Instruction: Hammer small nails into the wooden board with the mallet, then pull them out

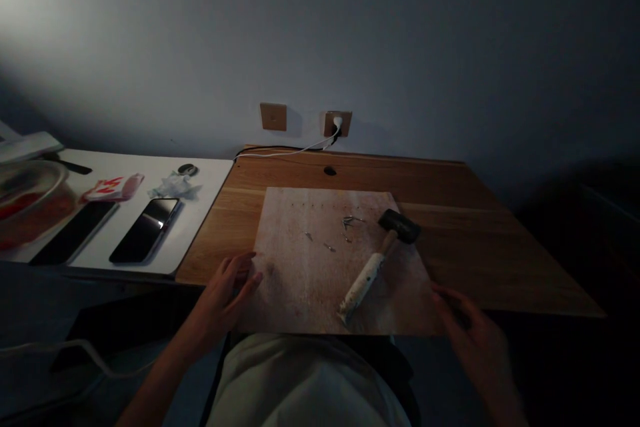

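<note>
Two bare hands of ours rest at opposite sides of a flat, mottled pale-brown board (300, 287), which lies on a brown wood-grain tabletop (495, 247) and juts past its near edge towards our lap. Our left hand (227, 293) touches the left edge, thumb and index finger moderately apart; our right hand (470, 330) is at the right edge, and we cannot tell how tightly its fingers close.

On the board's right half lies a hammer with a black head and a white-covered wooden handle (367, 277). Its long axis slants from the handle end, near us, away and to the right; the head lies crosswise at the far end. Left of the head are small silvery metal pieces (329, 247), pointing different ways. A dark smartphone (145, 230) lies on the white surface (197, 227) further left.
</note>
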A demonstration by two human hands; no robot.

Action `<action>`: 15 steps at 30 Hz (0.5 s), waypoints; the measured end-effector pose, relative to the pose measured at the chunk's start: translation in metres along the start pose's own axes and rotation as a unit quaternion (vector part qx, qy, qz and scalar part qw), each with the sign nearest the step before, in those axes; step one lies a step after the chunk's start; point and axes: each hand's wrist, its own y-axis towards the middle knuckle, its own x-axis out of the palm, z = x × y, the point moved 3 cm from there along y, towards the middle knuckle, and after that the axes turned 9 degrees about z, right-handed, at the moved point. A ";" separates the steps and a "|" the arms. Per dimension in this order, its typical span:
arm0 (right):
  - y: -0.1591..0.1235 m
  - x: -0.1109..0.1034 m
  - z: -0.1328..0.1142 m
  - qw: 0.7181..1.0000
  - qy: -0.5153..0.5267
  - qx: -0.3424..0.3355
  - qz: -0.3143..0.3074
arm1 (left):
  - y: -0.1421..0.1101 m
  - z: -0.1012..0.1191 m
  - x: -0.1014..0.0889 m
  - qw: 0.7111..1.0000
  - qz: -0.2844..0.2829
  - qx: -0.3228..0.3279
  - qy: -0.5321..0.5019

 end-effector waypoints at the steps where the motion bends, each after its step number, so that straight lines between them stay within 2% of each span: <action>1: -0.002 -0.001 0.000 1.000 -0.001 0.002 -0.002 | -0.002 -0.001 -0.002 1.000 -0.001 -0.004 0.001; 9: 0.002 0.000 0.001 0.999 0.021 0.023 -0.011 | 0.001 -0.004 -0.017 0.998 -0.025 -0.019 -0.047; 15: -0.001 0.006 -0.003 0.998 0.030 0.041 -0.024 | -0.003 -0.010 -0.014 0.999 0.031 -0.019 -0.034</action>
